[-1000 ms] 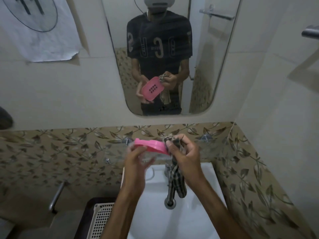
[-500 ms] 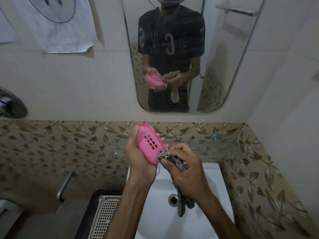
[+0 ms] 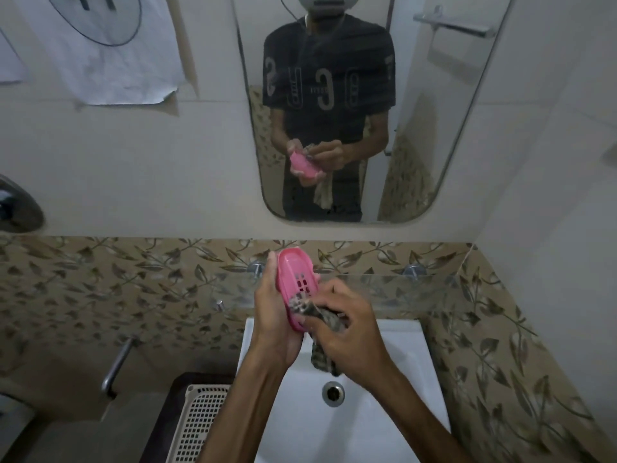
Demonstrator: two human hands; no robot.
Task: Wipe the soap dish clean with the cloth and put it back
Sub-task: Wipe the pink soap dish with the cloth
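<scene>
Wiping a pink soap dish above the white basin [image 3: 394,429].

Left hand [image 3: 273,315] grasps the soap dish [image 3: 295,282], tilted upright with its slotted inside facing right; right hand [image 3: 347,325] is clenched on the checked cloth [image 3: 320,329], pressing it against the dish's lower end.

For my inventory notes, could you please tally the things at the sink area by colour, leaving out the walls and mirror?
Pink: 1, the soap dish
Checked grey: 1, the cloth
White: 2, the sink and the basket
Clear: 1, the glass shelf
Total: 5
</scene>
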